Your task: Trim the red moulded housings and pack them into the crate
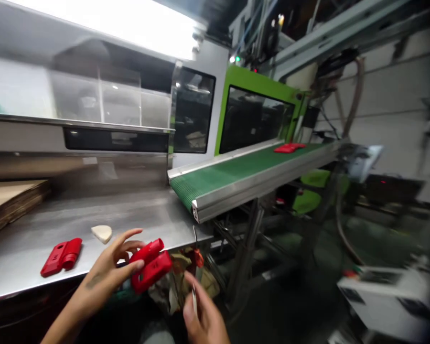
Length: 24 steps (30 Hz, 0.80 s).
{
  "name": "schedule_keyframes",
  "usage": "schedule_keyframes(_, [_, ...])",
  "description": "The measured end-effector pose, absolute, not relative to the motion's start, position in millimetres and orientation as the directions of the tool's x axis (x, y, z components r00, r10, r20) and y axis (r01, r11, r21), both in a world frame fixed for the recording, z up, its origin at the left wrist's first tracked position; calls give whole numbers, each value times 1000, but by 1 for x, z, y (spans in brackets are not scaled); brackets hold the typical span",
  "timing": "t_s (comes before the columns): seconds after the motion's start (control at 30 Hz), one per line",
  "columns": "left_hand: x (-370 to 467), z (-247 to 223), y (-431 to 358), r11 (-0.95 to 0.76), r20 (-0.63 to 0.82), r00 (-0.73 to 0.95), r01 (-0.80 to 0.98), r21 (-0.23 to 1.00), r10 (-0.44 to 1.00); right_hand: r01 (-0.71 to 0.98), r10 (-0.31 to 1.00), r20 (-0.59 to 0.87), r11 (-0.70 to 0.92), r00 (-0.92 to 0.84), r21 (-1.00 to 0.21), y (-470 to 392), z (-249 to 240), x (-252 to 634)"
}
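Observation:
My left hand (109, 267) holds a red plastic part (150, 265) just off the front edge of the steel table (75, 215). My right hand (204, 317) is lower and to the right, pinching a thin metal tool (194, 298) whose shape is blurred. A second red plastic part (61, 256) lies on the table to the left of my left hand. A small cream-coloured piece (102, 233) lies behind it. Far along the green conveyor belt (236, 169) rests another red part (289, 147).
A stack of cardboard sheets (10, 203) sits at the table's left end. The conveyor juts over the table's right end from a green moulding machine (258, 112). Crumpled scraps and bags (186, 277) hang below the table edge. Hoses and equipment fill the floor at right.

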<state>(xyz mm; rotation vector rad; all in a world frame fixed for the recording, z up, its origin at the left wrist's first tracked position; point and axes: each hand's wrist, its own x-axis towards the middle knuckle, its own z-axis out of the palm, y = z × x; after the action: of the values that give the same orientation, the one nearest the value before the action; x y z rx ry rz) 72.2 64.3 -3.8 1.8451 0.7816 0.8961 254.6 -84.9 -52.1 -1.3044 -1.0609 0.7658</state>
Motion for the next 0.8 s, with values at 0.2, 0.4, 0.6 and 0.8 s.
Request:
schedule_keyframes(0.2, [16, 6, -8, -254, 203, 484, 42, 966, 851, 214, 914, 404, 403, -41, -890, -77, 2, 221])
schedule_keyframes(0.4, [33, -8, -51, 45, -24, 48, -482, 875, 999, 625, 576, 802, 569, 160, -534, -76, -40, 156])
schedule_keyframes(0.6, [32, -22, -53, 254, -282, 70, -671, 697, 957, 708, 751, 658, 496, -59, -503, -99, -48, 143])
schedule_keyframes(0.8, [19, -15, -47, 251, -191, 166, -738, 627, 967, 597, 792, 581, 563, -190, -572, -105, -16, 180])
